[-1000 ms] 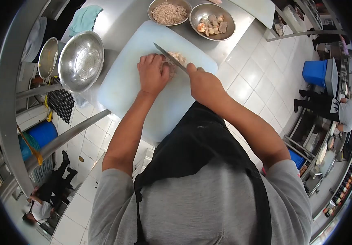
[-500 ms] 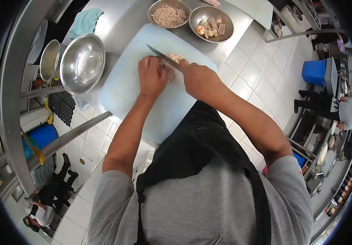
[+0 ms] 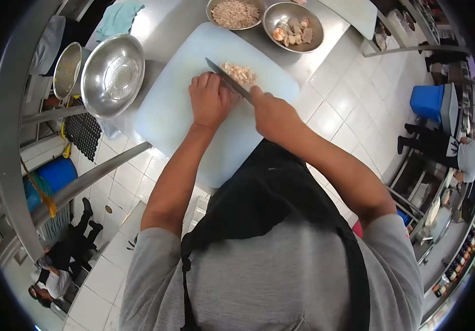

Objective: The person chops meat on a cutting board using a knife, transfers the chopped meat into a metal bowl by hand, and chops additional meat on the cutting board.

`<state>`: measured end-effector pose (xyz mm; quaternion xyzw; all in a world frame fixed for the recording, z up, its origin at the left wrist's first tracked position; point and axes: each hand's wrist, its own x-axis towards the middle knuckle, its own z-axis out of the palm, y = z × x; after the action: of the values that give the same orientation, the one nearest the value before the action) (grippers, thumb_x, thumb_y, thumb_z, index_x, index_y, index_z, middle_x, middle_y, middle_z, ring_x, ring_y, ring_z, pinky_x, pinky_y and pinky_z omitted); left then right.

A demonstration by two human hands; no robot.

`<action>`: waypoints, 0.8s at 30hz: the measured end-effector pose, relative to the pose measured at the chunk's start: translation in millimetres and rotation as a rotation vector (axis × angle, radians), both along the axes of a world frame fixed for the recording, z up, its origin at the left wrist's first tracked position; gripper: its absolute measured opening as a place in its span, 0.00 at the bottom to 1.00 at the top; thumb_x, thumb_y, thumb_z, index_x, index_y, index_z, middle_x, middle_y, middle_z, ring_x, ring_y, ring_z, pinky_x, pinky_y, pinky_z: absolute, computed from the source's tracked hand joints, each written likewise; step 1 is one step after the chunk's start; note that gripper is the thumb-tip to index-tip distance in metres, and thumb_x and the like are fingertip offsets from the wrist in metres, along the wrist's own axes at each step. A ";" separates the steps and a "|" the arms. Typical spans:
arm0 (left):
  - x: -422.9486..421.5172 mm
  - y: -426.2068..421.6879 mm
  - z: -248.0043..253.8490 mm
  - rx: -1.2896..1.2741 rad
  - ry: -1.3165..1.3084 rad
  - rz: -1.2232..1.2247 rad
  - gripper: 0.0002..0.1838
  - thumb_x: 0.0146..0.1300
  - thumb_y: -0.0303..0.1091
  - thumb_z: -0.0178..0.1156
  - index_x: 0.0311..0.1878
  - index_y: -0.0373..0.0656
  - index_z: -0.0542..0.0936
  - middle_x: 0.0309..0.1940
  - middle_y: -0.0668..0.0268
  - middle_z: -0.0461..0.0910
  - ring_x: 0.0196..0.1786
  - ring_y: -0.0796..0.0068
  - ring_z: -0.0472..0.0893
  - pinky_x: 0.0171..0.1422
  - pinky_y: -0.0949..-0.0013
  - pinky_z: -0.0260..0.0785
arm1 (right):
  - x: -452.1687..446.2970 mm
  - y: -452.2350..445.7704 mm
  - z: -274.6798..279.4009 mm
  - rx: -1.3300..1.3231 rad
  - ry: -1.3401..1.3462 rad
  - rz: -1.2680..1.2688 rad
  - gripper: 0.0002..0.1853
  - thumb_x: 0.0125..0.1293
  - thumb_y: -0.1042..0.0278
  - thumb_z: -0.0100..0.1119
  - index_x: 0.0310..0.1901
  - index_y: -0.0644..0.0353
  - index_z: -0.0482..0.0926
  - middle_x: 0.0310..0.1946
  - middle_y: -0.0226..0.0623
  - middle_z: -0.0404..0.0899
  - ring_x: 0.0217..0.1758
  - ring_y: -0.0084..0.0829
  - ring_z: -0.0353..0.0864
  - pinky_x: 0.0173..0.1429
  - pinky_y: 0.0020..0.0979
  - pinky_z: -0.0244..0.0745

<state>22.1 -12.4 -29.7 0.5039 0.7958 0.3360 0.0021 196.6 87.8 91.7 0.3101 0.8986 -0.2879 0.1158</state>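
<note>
A pale cutting board (image 3: 176,105) lies on the steel table. My right hand (image 3: 276,115) is wrapped round the handle of a knife (image 3: 227,79), whose blade points to the upper left over the board. Beside the blade, my left hand (image 3: 210,100) is closed with its fingers curled on a pale piece of food (image 3: 236,96), mostly hidden by hand and blade. Chopped pale bits (image 3: 239,72) form a small pile on the far side of the blade. Beyond the board stand a bowl of chopped bits (image 3: 235,13) and a bowl of larger chunks (image 3: 297,34).
On the left are a large steel bowl (image 3: 113,76), a smaller container (image 3: 68,71) and a green cloth (image 3: 120,19). Another board (image 3: 353,14) lies at the upper right. One person (image 3: 466,157) stands far right; people in dark clothes (image 3: 63,256) are at the lower left.
The knife and both hands have shifted slightly on the board, and more of the chopped pile shows beyond the blade. The whole view has tilted a little.
</note>
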 end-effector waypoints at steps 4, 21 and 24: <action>0.6 1.5 11.8 0.049 -0.004 -0.007 0.08 0.64 0.31 0.67 0.46 0.44 0.83 0.48 0.59 0.81 0.53 0.47 0.78 0.60 0.46 0.70 | -16.2 4.7 -7.9 0.014 0.018 -0.013 0.16 0.71 0.79 0.57 0.58 0.66 0.70 0.43 0.62 0.86 0.47 0.63 0.92 0.51 0.57 0.87; -4.7 -7.2 8.0 0.052 -0.041 -0.074 0.11 0.60 0.29 0.70 0.46 0.43 0.84 0.46 0.59 0.83 0.52 0.48 0.79 0.61 0.48 0.72 | -8.7 10.4 -2.9 0.010 0.057 0.052 0.18 0.70 0.80 0.57 0.60 0.67 0.71 0.43 0.60 0.87 0.45 0.60 0.92 0.49 0.54 0.87; -2.9 -6.4 14.0 0.092 -0.077 -0.027 0.10 0.61 0.30 0.71 0.45 0.43 0.84 0.46 0.61 0.84 0.52 0.49 0.79 0.60 0.48 0.72 | -16.8 24.8 22.3 -0.011 -0.050 0.136 0.17 0.70 0.80 0.56 0.59 0.68 0.71 0.43 0.62 0.86 0.43 0.60 0.92 0.47 0.54 0.87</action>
<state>19.1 -18.8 -15.7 0.5010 0.7719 0.3912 0.0141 179.8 112.6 114.1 0.2551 0.9128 -0.2765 0.1593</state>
